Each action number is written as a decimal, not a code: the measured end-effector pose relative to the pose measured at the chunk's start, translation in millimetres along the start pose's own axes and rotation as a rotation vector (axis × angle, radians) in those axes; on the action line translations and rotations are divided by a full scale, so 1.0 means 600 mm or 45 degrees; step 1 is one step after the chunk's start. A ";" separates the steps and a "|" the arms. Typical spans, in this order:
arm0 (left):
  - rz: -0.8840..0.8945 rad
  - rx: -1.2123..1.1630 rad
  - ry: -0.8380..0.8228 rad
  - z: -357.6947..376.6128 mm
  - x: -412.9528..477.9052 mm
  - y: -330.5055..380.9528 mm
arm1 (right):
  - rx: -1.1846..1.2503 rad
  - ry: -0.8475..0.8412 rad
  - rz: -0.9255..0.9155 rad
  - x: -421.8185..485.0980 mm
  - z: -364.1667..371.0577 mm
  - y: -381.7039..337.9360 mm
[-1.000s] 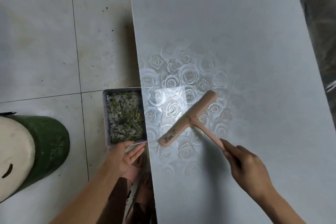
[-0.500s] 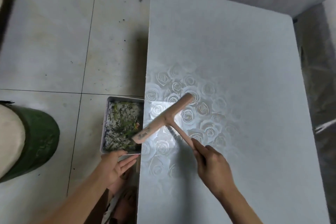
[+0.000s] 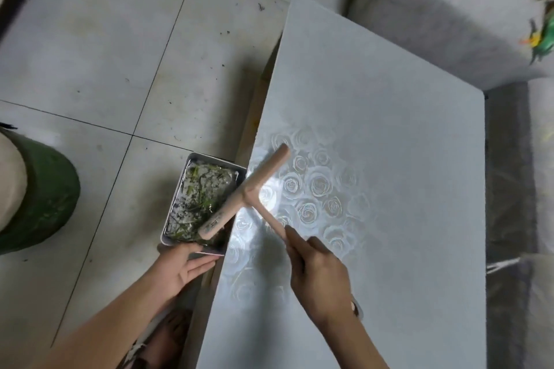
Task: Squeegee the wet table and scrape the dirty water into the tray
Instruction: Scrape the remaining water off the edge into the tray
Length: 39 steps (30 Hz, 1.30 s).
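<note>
Your right hand [image 3: 320,275] is curled tight round the handle of the squeegee [image 3: 245,195], whose blade overhangs the edge of the table [image 3: 389,159] above the tray [image 3: 175,207]. Your left hand [image 3: 183,266] appears to pinch the tray's near rim. If the tray tips or drifts from the edge, dirty water hits the floor [image 3: 105,54]. I count one squeegee, one tray and two hands.

your right hand [image 3: 317,275] curls round the handle of the squeegee [image 3: 248,192] over the table [image 3: 389,159] near its left edge, one finger lying along the shaft, forearm running back to the near edge. your left hand [image 3: 183,266] sits off that left edge, pinching the tray [image 3: 215,160] by its near rim, thumb on top, fingers straight beneath.
</note>
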<state>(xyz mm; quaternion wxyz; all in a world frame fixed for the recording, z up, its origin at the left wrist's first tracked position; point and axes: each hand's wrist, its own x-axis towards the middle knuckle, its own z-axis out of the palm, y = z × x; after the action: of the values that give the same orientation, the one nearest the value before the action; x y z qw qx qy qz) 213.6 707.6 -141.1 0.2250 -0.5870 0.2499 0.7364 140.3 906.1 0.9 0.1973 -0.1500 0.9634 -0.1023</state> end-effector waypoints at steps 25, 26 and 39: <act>-0.001 0.003 -0.003 0.021 0.001 0.070 | -0.046 -0.084 0.229 -0.014 -0.069 -0.043; -0.011 -0.012 0.005 0.021 0.002 0.072 | -0.059 -0.081 0.240 -0.023 -0.071 -0.050; -0.033 -0.063 0.026 0.014 0.003 0.075 | 0.014 -0.221 0.370 -0.041 -0.046 -0.092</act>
<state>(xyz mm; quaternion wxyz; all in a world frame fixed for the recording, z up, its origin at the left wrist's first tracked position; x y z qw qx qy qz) 179.0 678.0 -136.6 0.2176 -0.6030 0.2262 0.7334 163.9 866.6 48.4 0.2932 -0.0163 0.9537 -0.0649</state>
